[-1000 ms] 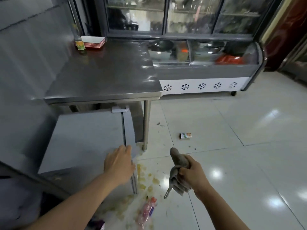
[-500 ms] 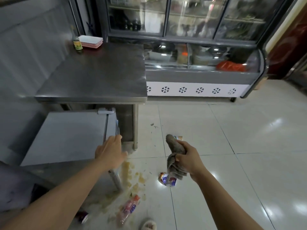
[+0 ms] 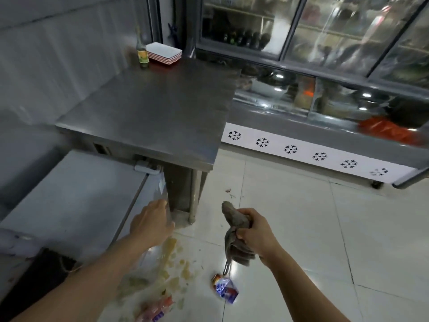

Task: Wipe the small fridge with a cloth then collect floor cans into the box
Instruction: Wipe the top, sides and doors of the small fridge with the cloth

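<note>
Head view: nearest, a crushed blue-and-red can lies on the stained floor. Above it the right hand grips a bunched grey-brown cloth. The left hand touches the fridge door edge, fingers blurred; grip unclear. Beyond stands the steel table.

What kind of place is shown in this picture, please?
Probably a small restaurant or food shop. A glass-fronted display cooler with snowflake marks holds pots and food, a stainless steel table carries stacked trays and a bottle, and the floor is tiled.
</note>
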`<state>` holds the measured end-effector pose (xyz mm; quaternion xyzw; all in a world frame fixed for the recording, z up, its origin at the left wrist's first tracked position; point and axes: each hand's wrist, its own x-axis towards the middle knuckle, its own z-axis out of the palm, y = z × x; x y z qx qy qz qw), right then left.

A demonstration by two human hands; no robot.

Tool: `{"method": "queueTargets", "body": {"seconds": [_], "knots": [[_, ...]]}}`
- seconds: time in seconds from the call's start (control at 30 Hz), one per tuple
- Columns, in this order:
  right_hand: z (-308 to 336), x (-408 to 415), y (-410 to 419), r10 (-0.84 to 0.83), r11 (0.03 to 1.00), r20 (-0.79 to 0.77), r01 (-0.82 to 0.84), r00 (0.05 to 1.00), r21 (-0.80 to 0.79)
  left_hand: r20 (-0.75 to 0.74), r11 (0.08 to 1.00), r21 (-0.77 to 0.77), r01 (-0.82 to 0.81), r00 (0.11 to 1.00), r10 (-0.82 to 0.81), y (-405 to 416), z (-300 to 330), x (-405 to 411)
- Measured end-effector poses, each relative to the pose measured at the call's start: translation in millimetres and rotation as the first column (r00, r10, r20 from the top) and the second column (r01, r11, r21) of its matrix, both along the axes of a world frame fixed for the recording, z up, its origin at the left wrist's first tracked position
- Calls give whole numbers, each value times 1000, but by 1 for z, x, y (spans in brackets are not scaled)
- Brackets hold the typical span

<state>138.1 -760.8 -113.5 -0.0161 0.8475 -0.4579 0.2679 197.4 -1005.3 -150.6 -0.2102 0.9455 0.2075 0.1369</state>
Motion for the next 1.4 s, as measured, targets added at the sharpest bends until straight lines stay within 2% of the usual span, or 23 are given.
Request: {"method": "queueTargets", "body": {"seconds": [0.17, 0.3, 0.47, 0.6, 0.8, 0.93, 1.07, 1.17, 1.27, 1.4], "knots": [[-7, -58, -28, 215, 976, 18, -216, 976, 12, 5, 985, -41, -166, 986, 166, -9, 1, -14], [-19, -97, -52, 412, 911, 12, -412, 911, 4, 57, 934, -59, -352, 933, 355, -10, -2, -12], [-32, -130, -69, 604, 797, 33, -603, 796, -44, 53, 778, -64, -625, 776, 628, 24, -7, 5], [-37, -135, -78, 724, 689, 26, -723, 689, -39, 58, 645, -40, -763, 642, 764, 59, -6, 20], [-51, -108, -107, 804, 589, -73, -807, 590, -38, -6, 493, -19, -870, 493, 870, 86, -13, 48], [-63, -78, -129, 842, 524, -163, -851, 514, 24, -58, 454, 8, -891, 452, 890, 86, -24, 66], [-84, -44, -148, 863, 454, -256, -891, 436, 15, -110, 428, 12, -904, 424, 899, 77, -41, 79], [-99, -28, -168, 855, 410, -372, -910, 361, 59, -156, 399, 1, -917, 394, 906, 68, -54, 85], [-113, -15, -191, 814, 355, -520, -930, 257, 97, -175, 340, 1, -940, 335, 926, 58, -69, 86], [-148, -4, -218, 760, 260, -650, -929, 29, 264, -172, 281, -7, -960, 278, 945, 51, -93, 80]]}}
